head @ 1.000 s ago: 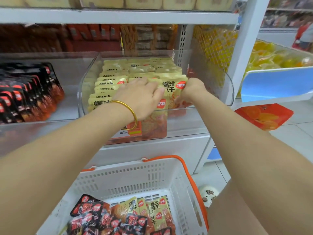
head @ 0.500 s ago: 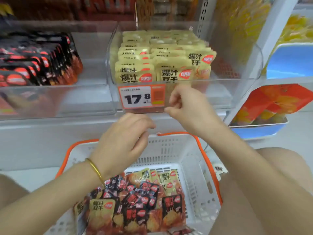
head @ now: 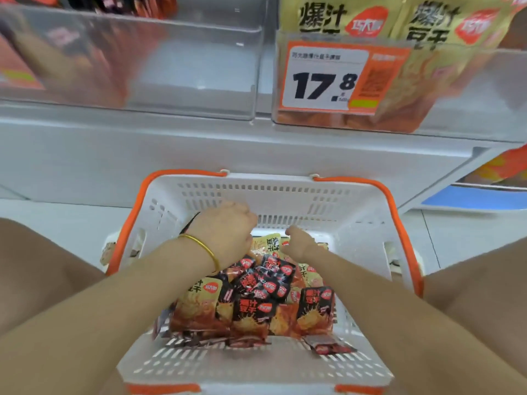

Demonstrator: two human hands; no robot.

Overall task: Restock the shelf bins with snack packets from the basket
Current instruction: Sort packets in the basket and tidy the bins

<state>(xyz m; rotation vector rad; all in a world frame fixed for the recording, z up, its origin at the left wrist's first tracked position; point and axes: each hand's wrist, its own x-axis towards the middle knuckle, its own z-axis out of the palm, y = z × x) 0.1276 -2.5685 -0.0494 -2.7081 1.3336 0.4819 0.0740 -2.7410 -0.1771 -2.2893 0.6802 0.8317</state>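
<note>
Two hands are seen low in the basket (head: 370, 252), mid frame, over the packets (head: 256, 295). The left hand (head: 225, 232), with a gold bangle (head: 204, 248) at the wrist, is held knuckles-up above the far end of the pile, fingers curled downward; whether a packet is pinched under it cannot be told, as the fingertips are hidden. The right hand (head: 298, 242) is placed just beside it, loosely curled, apparently holding nothing, near a yellow packet (head: 269, 243) at the back of the pile. Black and yellow packets are heaped together in the basket's centre, with a few loose ones toward the near edge. Two clear bins are seen along the top of the frame: the yellow bin (head: 470, 89) at upper right, fronted by a price tag (head: 336, 78) reading 17.8 and already well filled, and the left bin (head: 199, 67) at upper left, blurred, with dark red packs toward its left side and bare space at its right. The step in hand is judged to be the pickup: more stock is being reached for. The next move would call for packets of one kind to be gathered from the mixed heap, gripped firmly, then lifted to the matching bin. Sorting by colour would be needed first.
</note>
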